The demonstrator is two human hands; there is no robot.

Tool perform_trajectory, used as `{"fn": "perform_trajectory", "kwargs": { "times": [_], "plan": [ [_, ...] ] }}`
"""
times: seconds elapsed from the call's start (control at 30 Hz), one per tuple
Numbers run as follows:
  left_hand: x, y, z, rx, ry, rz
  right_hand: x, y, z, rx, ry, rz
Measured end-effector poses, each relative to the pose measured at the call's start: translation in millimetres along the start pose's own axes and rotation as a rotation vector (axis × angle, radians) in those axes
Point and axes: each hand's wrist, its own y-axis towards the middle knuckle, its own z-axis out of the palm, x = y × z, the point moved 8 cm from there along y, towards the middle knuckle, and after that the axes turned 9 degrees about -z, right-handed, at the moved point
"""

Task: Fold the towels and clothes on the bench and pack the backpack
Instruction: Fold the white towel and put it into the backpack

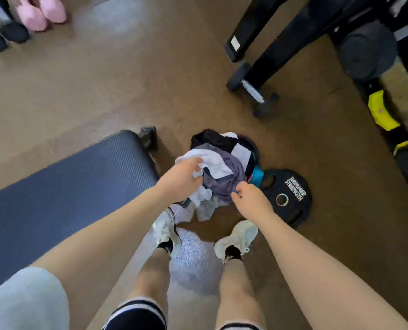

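- Currently, a crumpled pile of clothes and towels [218, 172] lies on the brown floor [103, 79], just right of the bench's far end; soft white, grey-purple and black fabrics are bunched together, with a teal piece showing at the right edge.
- Left hand [182, 178]: fingers curled into the white cloth [212, 163] at the pile's near left side, gripping it.
- Right hand [250, 198]: thumb and fingers pinch the near edge of the grey-purple garment [224, 179].
- Bench [62, 196]: dark padded top with a fine ribbed texture and a rounded far end; its surface is bare in view. A black metal foot [148, 136] shows at its far end.
- Round black weight plate [286, 196] with white lettering and a metal-ringed centre hole lies flat on the floor, just right of the pile.
- A second dark plate [253, 146] sits partly under the pile.
- Black dumbbell [253, 90] with a chrome handle lies far right, beside black rack frames [281, 39].
- Pink dumbbells [41, 10] stand at far left.
- White laced sneakers [237, 239] on the floor, near the pile.
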Motion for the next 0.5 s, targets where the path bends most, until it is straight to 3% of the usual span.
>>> {"fn": "perform_trajectory", "kwargs": {
  "times": [0.27, 0.4, 0.5],
  "plan": [
    [59, 200, 92, -0.026, -0.049, -0.079, -103, 194, 82, -0.142, -0.125, 0.001],
    [85, 251, 123, -0.069, -0.026, -0.087, -127, 253, 125, -0.132, -0.225, -0.037],
    [96, 264, 144, -0.067, -0.016, -0.085, -132, 270, 134, -0.233, -0.305, -0.053]
  ]
}}
